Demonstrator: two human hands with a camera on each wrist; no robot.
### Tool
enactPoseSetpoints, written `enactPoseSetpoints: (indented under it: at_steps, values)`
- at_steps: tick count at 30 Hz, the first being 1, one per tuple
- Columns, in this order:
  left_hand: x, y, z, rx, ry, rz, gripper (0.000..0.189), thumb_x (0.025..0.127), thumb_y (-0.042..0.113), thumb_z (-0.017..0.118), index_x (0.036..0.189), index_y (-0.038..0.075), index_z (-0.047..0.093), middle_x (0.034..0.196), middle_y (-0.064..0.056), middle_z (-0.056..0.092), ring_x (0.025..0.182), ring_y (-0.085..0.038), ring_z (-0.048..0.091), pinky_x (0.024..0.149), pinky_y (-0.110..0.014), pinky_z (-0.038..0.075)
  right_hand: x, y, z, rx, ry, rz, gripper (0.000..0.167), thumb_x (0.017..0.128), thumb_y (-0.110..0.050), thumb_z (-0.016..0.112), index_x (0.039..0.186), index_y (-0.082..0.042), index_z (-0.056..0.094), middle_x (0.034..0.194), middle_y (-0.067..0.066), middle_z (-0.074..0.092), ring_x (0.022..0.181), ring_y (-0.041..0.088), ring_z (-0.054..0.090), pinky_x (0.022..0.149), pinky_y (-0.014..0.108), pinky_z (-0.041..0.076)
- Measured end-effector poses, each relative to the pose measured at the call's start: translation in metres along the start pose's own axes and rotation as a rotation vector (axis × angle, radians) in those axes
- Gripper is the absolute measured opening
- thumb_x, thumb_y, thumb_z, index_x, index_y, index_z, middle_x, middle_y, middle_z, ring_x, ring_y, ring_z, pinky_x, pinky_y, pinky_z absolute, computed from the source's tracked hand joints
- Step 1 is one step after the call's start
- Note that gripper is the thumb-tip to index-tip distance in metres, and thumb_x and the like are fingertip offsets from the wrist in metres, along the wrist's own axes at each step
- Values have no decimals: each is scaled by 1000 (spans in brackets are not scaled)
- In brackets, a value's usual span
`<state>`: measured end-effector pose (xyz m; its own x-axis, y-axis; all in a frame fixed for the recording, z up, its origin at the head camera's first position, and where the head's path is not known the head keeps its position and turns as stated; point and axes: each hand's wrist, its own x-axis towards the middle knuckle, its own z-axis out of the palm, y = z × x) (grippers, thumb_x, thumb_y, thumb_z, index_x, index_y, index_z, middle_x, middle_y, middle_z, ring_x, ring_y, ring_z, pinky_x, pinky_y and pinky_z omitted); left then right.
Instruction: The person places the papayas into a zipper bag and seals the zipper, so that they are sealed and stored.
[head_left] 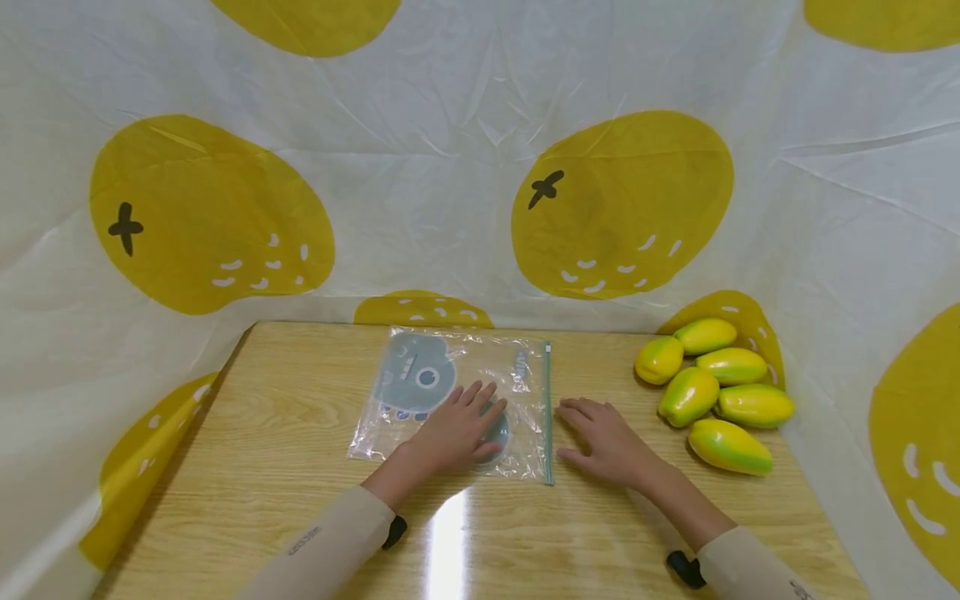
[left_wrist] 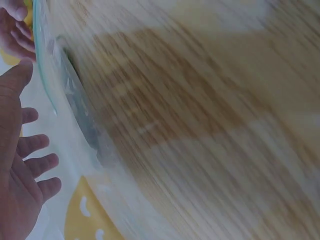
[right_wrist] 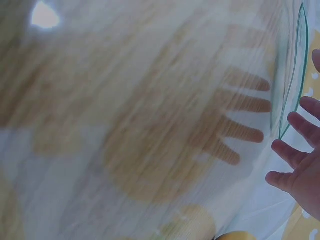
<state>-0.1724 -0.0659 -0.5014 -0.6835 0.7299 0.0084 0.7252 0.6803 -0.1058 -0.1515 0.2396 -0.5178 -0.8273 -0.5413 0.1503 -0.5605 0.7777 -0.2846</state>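
A clear zip bag (head_left: 411, 371) with a blue cartoon print lies flat on the wooden table, its green zip strip (head_left: 548, 417) on the right side. My left hand (head_left: 457, 425) is spread over the right-hand part of the bag, fingers extended and holding nothing. Just right of the zip strip is my right hand (head_left: 606, 440), fingers extended, also holding nothing. In the left wrist view the left hand (left_wrist: 22, 170) shows its palm side, with separated fingers above the bag (left_wrist: 80, 107). The right wrist view has the right hand (right_wrist: 305, 167) beside the bag's green edge (right_wrist: 301, 65).
Several shiny yellow-green mango-like fruits (head_left: 742, 406) are grouped at the table's right side. A white cloth (head_left: 420, 217) with large yellow fruit prints hangs behind and around the table (head_left: 285, 408). Light reflects off the tabletop near the front.
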Motion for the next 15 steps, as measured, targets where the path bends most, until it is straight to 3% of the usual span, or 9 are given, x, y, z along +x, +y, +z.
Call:
enactPoseSetpoints:
  at_steps: [15]
  values:
    - [20,17,15,-56,-62,80,72,104,60,46,160,16,38,170,-12,29,154,-35,33,123,-50,34,3,-2,4,0,-71,4,61,93,-38,76,142,-6,60,150,13,57,140,46,49,110,75,34]
